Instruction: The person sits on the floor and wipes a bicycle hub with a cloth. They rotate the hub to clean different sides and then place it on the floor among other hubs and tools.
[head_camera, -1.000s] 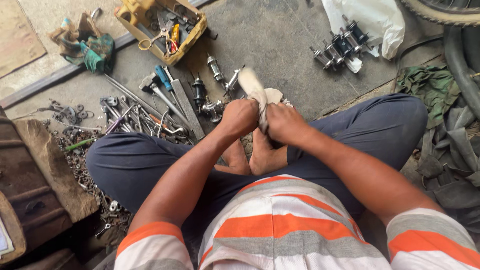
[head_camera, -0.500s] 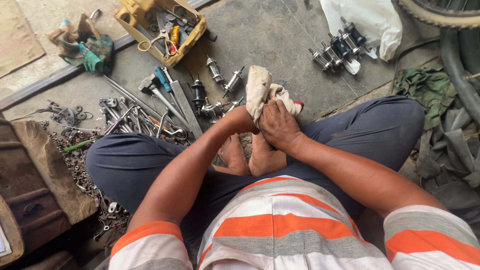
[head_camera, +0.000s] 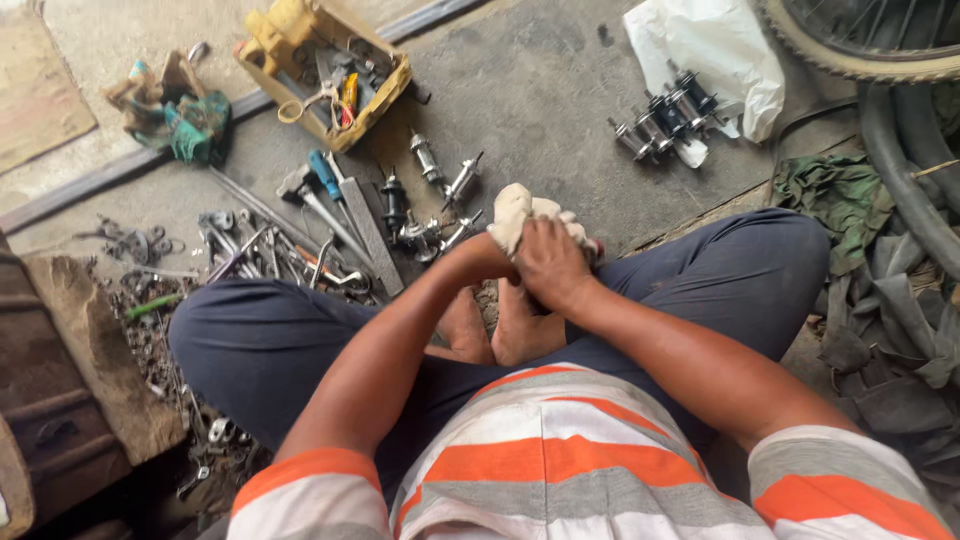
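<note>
Both hands meet over the person's crossed bare feet, wrapped around one pale cloth (head_camera: 520, 212). The right hand (head_camera: 550, 265) lies on top, its fingers curled down and pressed into the cloth; the left hand (head_camera: 490, 255) is mostly hidden beneath the right and the cloth, so its grip cannot be told beyond being closed against the fabric. A small red tip (head_camera: 597, 246) pokes out at the cloth's right side; what it belongs to is hidden.

The person sits cross-legged on the concrete floor (head_camera: 540, 90) in dark trousers and an orange, grey and white striped shirt. Just beyond the cloth lie several metal hub axles (head_camera: 430, 195), near a flat file (head_camera: 370, 235) and a blue-handled screwdriver (head_camera: 325, 175). Left of them is a scatter of spanners and small metal parts (head_camera: 250, 250). Near the floor's far edge stands a yellow box (head_camera: 325, 70) full of tools. Toward the far right corner, more hubs (head_camera: 665, 115) rest beside a white plastic bag (head_camera: 715, 50), with a bicycle tyre (head_camera: 860, 40) past it. A green rag (head_camera: 835, 195) lies by the right knee.
</note>
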